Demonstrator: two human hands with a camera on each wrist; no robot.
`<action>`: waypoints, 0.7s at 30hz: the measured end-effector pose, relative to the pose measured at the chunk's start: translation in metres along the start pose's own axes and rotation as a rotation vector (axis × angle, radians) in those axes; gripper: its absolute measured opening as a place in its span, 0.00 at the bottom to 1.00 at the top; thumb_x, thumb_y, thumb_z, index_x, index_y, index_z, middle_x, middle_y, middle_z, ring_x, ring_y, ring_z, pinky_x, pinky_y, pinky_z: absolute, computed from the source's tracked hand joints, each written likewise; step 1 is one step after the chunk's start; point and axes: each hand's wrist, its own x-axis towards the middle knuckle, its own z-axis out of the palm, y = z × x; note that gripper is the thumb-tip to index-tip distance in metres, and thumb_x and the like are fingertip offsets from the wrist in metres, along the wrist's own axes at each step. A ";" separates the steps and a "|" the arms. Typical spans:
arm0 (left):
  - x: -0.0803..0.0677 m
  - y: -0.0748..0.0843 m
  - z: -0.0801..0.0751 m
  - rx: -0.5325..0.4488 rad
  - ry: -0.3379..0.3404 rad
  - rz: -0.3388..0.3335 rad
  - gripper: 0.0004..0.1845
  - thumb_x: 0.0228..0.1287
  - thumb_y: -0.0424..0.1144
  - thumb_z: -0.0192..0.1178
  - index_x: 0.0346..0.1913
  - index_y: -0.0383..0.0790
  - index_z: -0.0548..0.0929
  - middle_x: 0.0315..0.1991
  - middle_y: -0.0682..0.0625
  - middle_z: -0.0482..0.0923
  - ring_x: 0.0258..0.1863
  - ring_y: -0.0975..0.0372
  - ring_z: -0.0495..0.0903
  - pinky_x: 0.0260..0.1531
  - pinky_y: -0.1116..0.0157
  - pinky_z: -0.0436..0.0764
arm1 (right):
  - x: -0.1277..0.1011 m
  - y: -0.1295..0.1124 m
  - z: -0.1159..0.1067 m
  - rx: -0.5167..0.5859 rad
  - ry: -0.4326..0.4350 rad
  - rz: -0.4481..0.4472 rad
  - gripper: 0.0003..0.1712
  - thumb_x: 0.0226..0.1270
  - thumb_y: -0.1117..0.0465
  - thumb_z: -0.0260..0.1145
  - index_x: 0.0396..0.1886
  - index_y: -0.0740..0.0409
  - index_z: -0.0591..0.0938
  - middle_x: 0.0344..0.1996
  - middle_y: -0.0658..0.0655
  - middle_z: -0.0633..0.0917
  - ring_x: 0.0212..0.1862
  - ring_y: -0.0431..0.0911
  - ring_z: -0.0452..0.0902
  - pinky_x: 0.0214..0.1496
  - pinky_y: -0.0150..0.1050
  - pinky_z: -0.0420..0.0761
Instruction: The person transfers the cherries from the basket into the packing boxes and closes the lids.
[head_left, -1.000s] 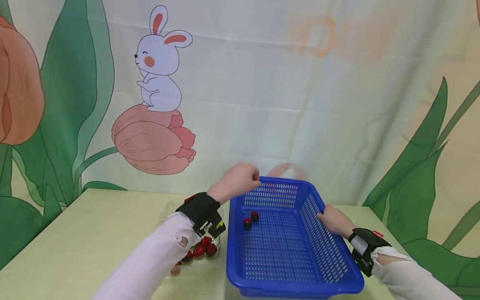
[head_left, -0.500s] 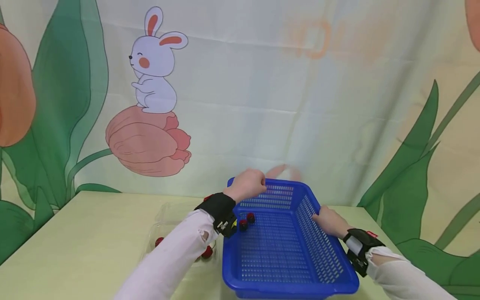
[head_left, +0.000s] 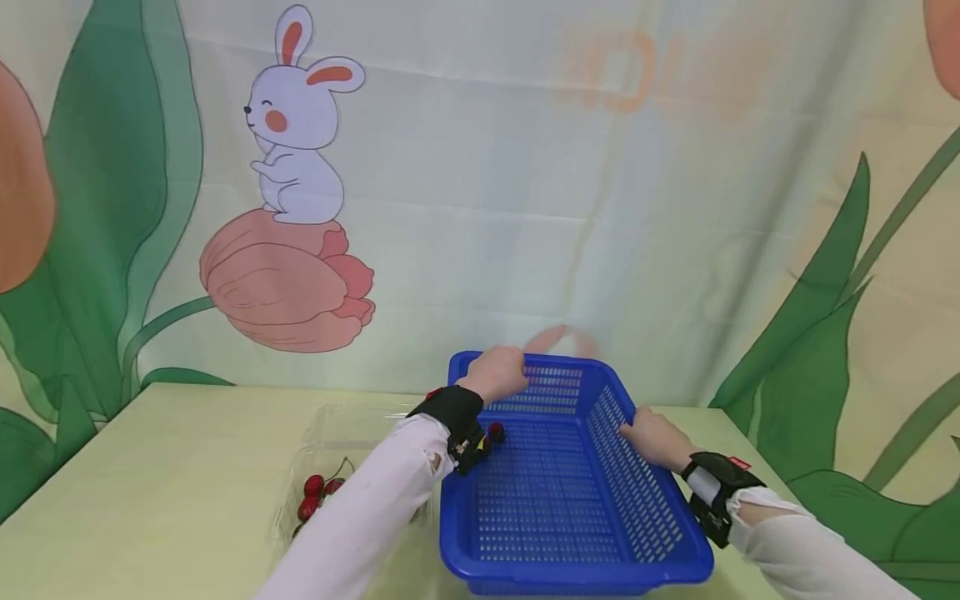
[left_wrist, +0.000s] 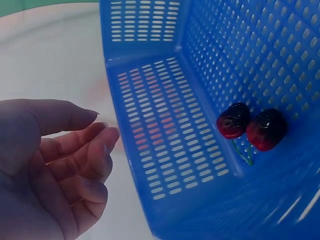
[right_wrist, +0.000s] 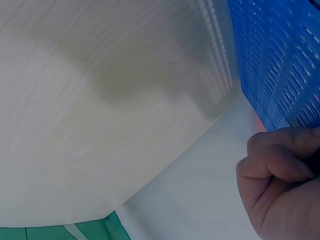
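Note:
A blue perforated plastic basket (head_left: 570,492) stands on the table, its near end toward me. My right hand (head_left: 660,439) grips its right rim; in the right wrist view the curled fingers (right_wrist: 270,162) are at the basket's edge. Over the far left part of the basket is my left hand (head_left: 495,375). From the left wrist view, its fingers curve loosely with nothing between thumb and fingertips, just beside the rim. Two dark red cherries (left_wrist: 265,131) with a green stem lie inside the basket; the left wrist device partly covers them in the head view.
Left of the basket sits a clear plastic box (head_left: 341,427) with several red cherries (head_left: 309,508), partly hidden by my left sleeve. A printed curtain (head_left: 465,208) with a rabbit hangs behind the table (head_left: 172,500).
My left hand has moved right and slightly down over the basket's far rim. Its arm now uncovers cherries on the left of the clear box. The right hand keeps its hold.

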 end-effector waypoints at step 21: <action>0.010 -0.002 0.025 0.144 -0.200 -0.200 0.09 0.46 0.36 0.43 0.13 0.42 0.66 0.17 0.51 0.66 0.13 0.62 0.65 0.10 0.64 0.62 | 0.004 0.001 0.001 0.011 0.005 0.010 0.20 0.49 0.57 0.44 0.36 0.70 0.61 0.22 0.57 0.68 0.20 0.43 0.65 0.18 0.36 0.64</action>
